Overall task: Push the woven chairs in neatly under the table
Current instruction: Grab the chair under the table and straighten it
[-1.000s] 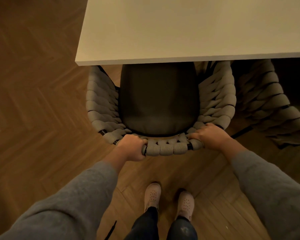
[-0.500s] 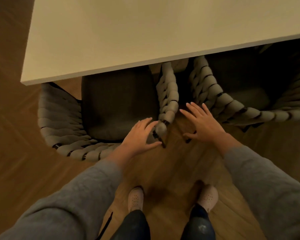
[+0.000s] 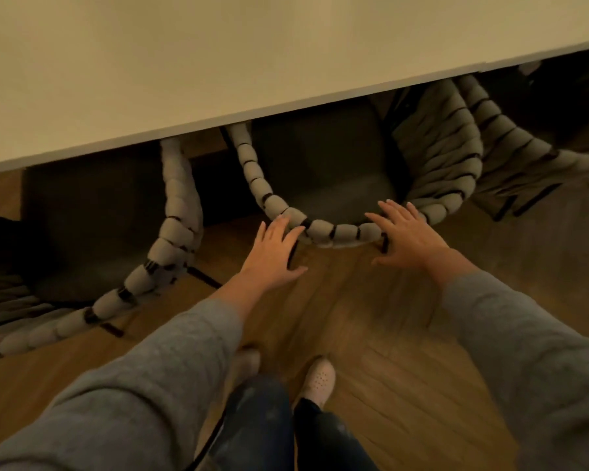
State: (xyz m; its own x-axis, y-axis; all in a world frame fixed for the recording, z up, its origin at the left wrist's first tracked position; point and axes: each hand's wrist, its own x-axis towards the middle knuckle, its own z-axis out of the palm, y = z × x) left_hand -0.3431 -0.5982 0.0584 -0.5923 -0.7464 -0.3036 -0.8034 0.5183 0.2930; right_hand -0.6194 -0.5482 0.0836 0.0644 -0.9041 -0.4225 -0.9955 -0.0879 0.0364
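A white table (image 3: 218,62) fills the top of the head view. Three grey woven chairs stand along its near edge, partly under it. The middle chair (image 3: 334,229) has a dark seat cushion and a curved rope back. My left hand (image 3: 272,256) is open, its fingertips touching the left part of that chair's back rim. On the right part of the same rim rests my right hand (image 3: 408,236), also open with fingers spread. The left chair (image 3: 170,239) sits beside it, tucked under the table. A third chair (image 3: 510,144) shows at the right.
The floor (image 3: 371,317) is brown herringbone wood. My two feet in light shoes (image 3: 318,382) stand close behind the middle chair. Thin black chair legs (image 3: 203,277) reach onto the floor between the chairs.
I have stepped right from the left chair to the middle one. Both hands let go of the first chair's back and now reach open onto the middle chair's rim.
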